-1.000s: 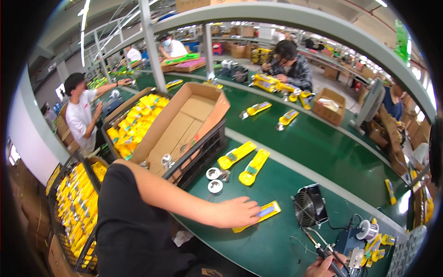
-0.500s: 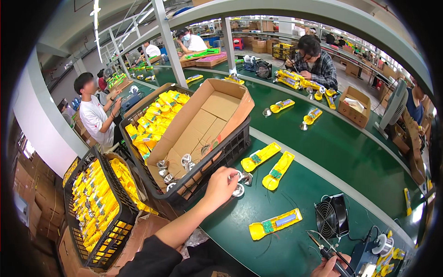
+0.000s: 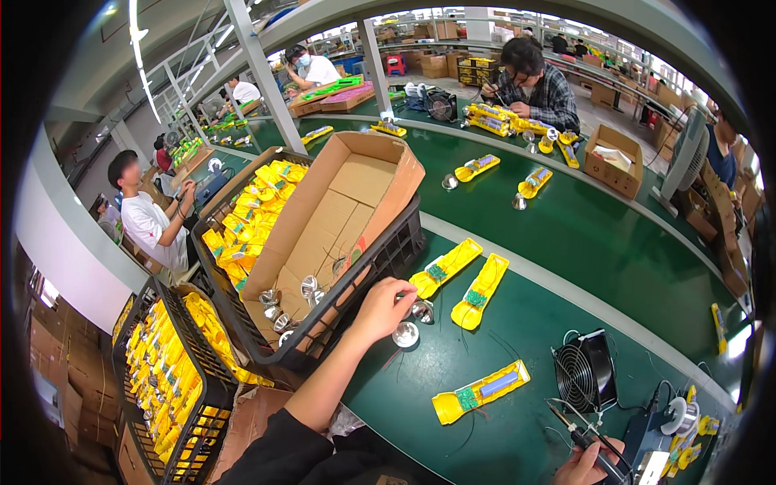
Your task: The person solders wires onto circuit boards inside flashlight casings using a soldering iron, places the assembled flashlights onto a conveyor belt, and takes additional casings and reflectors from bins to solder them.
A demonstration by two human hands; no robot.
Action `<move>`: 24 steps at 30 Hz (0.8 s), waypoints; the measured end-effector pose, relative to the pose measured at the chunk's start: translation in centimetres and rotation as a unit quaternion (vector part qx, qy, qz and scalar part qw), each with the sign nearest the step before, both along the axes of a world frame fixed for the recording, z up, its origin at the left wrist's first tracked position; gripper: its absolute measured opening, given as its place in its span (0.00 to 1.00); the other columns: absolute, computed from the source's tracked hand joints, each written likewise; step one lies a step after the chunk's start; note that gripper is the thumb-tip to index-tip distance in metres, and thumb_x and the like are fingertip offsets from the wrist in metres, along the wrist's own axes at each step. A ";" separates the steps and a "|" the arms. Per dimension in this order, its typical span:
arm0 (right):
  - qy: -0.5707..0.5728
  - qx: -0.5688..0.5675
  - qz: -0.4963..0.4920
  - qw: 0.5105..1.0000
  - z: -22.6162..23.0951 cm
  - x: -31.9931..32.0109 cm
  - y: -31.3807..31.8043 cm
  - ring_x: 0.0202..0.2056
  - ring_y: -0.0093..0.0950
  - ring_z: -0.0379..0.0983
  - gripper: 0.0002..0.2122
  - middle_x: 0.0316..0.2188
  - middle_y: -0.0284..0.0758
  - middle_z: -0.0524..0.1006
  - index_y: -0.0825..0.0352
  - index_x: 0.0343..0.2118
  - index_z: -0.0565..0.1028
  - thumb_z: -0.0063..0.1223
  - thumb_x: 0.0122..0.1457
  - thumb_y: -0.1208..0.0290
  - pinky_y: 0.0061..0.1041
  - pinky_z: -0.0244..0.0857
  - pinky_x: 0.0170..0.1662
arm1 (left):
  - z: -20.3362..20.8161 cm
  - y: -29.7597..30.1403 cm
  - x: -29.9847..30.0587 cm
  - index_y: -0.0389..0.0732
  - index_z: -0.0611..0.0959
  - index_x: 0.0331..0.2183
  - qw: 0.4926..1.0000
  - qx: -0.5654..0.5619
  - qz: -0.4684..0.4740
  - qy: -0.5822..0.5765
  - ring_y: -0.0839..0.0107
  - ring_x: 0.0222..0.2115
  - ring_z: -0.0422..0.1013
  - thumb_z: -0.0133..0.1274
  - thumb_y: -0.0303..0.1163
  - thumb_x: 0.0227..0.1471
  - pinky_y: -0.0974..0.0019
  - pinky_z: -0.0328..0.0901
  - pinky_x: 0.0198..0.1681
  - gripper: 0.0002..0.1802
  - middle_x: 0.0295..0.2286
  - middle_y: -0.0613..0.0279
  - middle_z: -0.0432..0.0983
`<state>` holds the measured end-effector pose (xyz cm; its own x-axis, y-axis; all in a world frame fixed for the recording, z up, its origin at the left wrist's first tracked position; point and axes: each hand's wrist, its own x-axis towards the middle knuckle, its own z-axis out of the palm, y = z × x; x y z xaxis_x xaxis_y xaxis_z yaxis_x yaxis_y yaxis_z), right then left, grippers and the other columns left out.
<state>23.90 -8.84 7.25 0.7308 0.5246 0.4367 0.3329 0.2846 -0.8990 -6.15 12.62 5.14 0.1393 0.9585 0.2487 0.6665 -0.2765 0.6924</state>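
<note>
My left hand (image 3: 383,310) reaches over the green bench, fingers curled and pressed together beside two shiny reflector cups. One reflector cup (image 3: 406,334) lies just below the fingers; another cup (image 3: 422,310) is at the fingertips. What the fingers hold, if anything, is hidden. At the lower right my right hand (image 3: 588,466) grips a soldering iron (image 3: 584,437), its tip pointing up and left. Between the hands lies a yellow housing (image 3: 480,392) with a green circuit board and a blue-grey cell. Two more yellow housings (image 3: 480,292) (image 3: 446,267) with boards and wires lie beyond.
An open cardboard box (image 3: 339,212) with several reflector cups rests tilted on a black crate (image 3: 380,263) of yellow parts. Another full crate (image 3: 212,356) stands left. A small black fan (image 3: 584,378) and solder spool (image 3: 683,415) sit right. A co-worker (image 3: 533,89) works across the green belt (image 3: 566,230).
The whole view has shifted slightly. My left hand stays by the reflector cups; a shiny rim seen at its fingertips earlier no longer shows. My right hand still holds the soldering iron.
</note>
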 end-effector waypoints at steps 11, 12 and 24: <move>0.012 0.009 0.022 1.000 -2.3 0.4 0.2 0.17 0.18 0.58 0.13 0.18 0.32 0.60 0.67 0.23 0.58 0.46 0.47 0.63 0.12 0.53 0.19 | 0.6 -0.7 -1.3 0.35 0.69 0.28 0.962 -0.036 -0.066 -0.263 0.77 0.26 0.66 0.41 0.28 0.50 0.74 0.61 0.31 0.06 0.22 0.64 0.67; 0.014 0.004 0.019 1.000 -2.5 0.5 0.2 0.17 0.18 0.58 0.13 0.18 0.32 0.60 0.67 0.23 0.58 0.46 0.47 0.63 0.12 0.53 0.19 | 0.7 -1.7 -1.3 0.36 0.68 0.28 0.947 -0.040 -0.057 -0.314 0.76 0.26 0.66 0.39 0.28 0.51 0.74 0.61 0.32 0.06 0.22 0.65 0.66; -0.016 0.018 -0.024 0.999 -2.5 0.1 0.9 0.12 0.17 0.54 0.13 0.14 0.31 0.59 0.68 0.21 0.58 0.46 0.45 0.65 0.12 0.49 0.17 | -2.7 -11.0 2.3 0.34 0.72 0.27 0.980 -0.084 0.011 -0.180 0.81 0.21 0.65 0.44 0.25 0.47 0.79 0.60 0.22 0.04 0.24 0.61 0.71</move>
